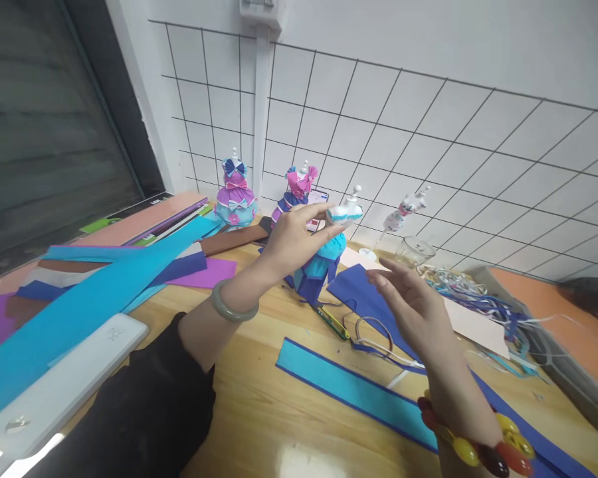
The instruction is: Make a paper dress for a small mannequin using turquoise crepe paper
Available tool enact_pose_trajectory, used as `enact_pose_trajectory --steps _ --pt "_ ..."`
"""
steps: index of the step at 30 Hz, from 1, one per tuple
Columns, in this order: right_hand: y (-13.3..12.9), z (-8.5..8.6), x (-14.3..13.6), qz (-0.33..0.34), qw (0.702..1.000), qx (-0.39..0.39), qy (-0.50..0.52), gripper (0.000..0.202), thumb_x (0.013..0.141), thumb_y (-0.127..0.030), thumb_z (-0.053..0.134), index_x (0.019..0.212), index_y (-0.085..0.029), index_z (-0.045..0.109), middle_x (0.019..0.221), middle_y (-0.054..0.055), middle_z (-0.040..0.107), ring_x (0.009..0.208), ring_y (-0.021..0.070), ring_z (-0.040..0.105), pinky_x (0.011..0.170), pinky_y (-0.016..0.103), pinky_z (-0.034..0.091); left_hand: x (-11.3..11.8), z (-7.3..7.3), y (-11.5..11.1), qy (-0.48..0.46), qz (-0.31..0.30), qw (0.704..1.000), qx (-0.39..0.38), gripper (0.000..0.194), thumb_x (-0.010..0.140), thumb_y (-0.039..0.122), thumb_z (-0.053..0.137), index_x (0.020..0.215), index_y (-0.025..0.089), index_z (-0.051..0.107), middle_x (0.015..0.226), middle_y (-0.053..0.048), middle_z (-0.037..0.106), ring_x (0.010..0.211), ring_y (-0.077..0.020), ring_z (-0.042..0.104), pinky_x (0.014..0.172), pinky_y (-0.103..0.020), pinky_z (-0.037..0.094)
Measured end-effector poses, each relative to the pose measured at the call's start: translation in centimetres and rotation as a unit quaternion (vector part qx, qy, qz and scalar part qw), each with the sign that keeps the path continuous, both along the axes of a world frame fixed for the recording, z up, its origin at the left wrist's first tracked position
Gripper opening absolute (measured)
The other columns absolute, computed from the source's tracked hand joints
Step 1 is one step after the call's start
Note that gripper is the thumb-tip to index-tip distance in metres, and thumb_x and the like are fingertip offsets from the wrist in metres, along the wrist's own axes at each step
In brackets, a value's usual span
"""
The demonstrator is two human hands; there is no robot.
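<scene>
My left hand (299,240) has thumb and forefinger closed around the white torso of a miniature dress form (345,214). The form wears a turquoise band across the chest and a skirt of turquoise and dark blue material (317,269); my hand hides part of its waist. To the right of the form, my right hand (414,307) hovers over the table with loosely curled fingers apart and nothing visible in them. Below it lies a turquoise strip with dark blue edging (353,388). Nearest the skirt is a pair of yellow-green-handled scissors or a similar tool (333,322), its kind unclear.
Two dressed forms (236,192) (296,189) stand behind, with a bare-stemmed form (403,212) and a glass jar (414,249) farther right. Coloured sheets (104,279) and a white device (70,378) lie left. Tangled ribbons (458,285) and a grey bin (553,358) are right.
</scene>
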State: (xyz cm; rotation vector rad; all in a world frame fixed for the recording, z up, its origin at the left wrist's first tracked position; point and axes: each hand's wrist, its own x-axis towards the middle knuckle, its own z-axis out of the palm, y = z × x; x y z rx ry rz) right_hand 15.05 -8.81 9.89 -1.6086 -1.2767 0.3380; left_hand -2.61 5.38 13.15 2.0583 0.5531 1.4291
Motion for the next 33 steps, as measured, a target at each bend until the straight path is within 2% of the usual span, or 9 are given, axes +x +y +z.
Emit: enact_pose_trajectory --steps 4,5,8,11,16,22,27,30,33 --pt "0.8 -2.0 0.7 0.038 0.986 -0.11 -0.123 0.032 0.086 -0.046 0.057 0.101 -0.019 0.066 0.099 0.01 0.073 0.087 0.0245 0.069 0.079 0.04 0.053 0.0 -0.4 0.8 0.006 0.034 0.999 0.016 0.033 0.083 0.034 0.066 0.114 0.023 0.065 0.112 -0.005 0.07 0.103 -0.0187 0.062 0.091 -0.033 0.048" --pt "1.0 -2.6 0.7 0.06 0.969 -0.159 -0.178 0.028 0.088 -0.043 0.054 0.097 -0.019 0.066 0.095 0.009 0.074 0.084 0.0238 0.069 0.076 0.038 0.052 -0.1 -0.4 0.9 0.008 0.043 0.999 0.02 0.033 0.083 0.034 0.065 0.114 0.023 0.065 0.111 -0.005 0.07 0.103 -0.0187 0.062 0.09 -0.032 0.048" --pt "1.8 -4.5 -0.3 0.099 0.89 -0.288 -0.339 0.025 0.091 -0.032 0.048 0.101 -0.018 0.066 0.097 0.011 0.073 0.084 0.023 0.069 0.071 0.032 0.049 -0.1 -0.4 1.0 0.013 0.057 0.998 0.034 0.033 0.085 0.035 0.063 0.115 0.022 0.064 0.11 -0.005 0.07 0.1 -0.0182 0.062 0.088 -0.031 0.048" --pt "2.4 -6.2 -1.5 0.102 0.86 -0.316 -0.388 0.021 0.087 -0.019 0.05 0.099 -0.014 0.066 0.098 0.016 0.071 0.092 0.0261 0.068 0.075 0.031 0.046 0.0 -0.4 0.8 0.023 0.067 0.996 0.047 0.033 0.086 0.038 0.062 0.114 0.021 0.065 0.107 -0.005 0.07 0.1 -0.0185 0.061 0.088 -0.031 0.047" --pt "2.5 -7.2 -1.9 0.118 0.845 -0.337 -0.398 0.021 0.082 -0.007 0.049 0.094 -0.013 0.065 0.097 0.016 0.07 0.091 0.0237 0.067 0.075 0.028 0.043 0.6 -1.0 1.0 0.037 0.058 0.996 0.054 0.033 0.087 0.039 0.06 0.113 0.02 0.065 0.107 -0.006 0.07 0.102 -0.0188 0.06 0.089 -0.03 0.046" --pt "1.6 -6.8 0.9 0.112 0.837 -0.386 -0.372 0.022 0.075 -0.006 0.052 0.087 -0.016 0.067 0.085 0.01 0.072 0.079 0.022 0.068 0.061 0.026 0.039 1.4 -2.1 1.2 0.053 0.032 0.997 0.045 0.032 0.089 0.039 0.056 0.114 0.02 0.063 0.108 -0.007 0.069 0.102 -0.0197 0.06 0.089 -0.031 0.045" --pt "1.3 -6.4 2.7 0.11 0.847 -0.398 -0.335 0.019 0.068 -0.007 0.06 0.08 -0.018 0.069 0.077 0.008 0.072 0.07 0.0203 0.068 0.055 0.025 0.039 1.8 -2.7 1.2 0.058 -0.02 0.998 0.028 0.028 0.091 0.035 0.053 0.11 0.018 0.063 0.107 -0.007 0.069 0.101 -0.0191 0.062 0.09 -0.031 0.046" --pt "1.3 -5.8 3.2 0.114 0.857 -0.394 -0.313 0.018 0.07 -0.011 0.06 0.084 -0.019 0.069 0.081 0.007 0.073 0.07 0.0195 0.068 0.057 0.025 0.042 1.9 -2.7 1.3 0.053 -0.041 0.998 0.015 0.03 0.09 0.036 0.052 0.111 0.017 0.063 0.108 -0.008 0.069 0.102 -0.0194 0.062 0.09 -0.031 0.046" --pt "1.0 -4.9 4.1 0.106 0.864 -0.39 -0.299 0.015 0.076 -0.019 0.057 0.085 -0.02 0.069 0.083 0.007 0.074 0.073 0.0197 0.068 0.059 0.026 0.045 1.8 -2.5 1.1 0.059 -0.045 0.997 -0.005 0.04 0.089 0.038 0.055 0.121 0.015 0.058 0.113 -0.011 0.067 0.106 -0.0209 0.062 0.092 -0.032 0.046"
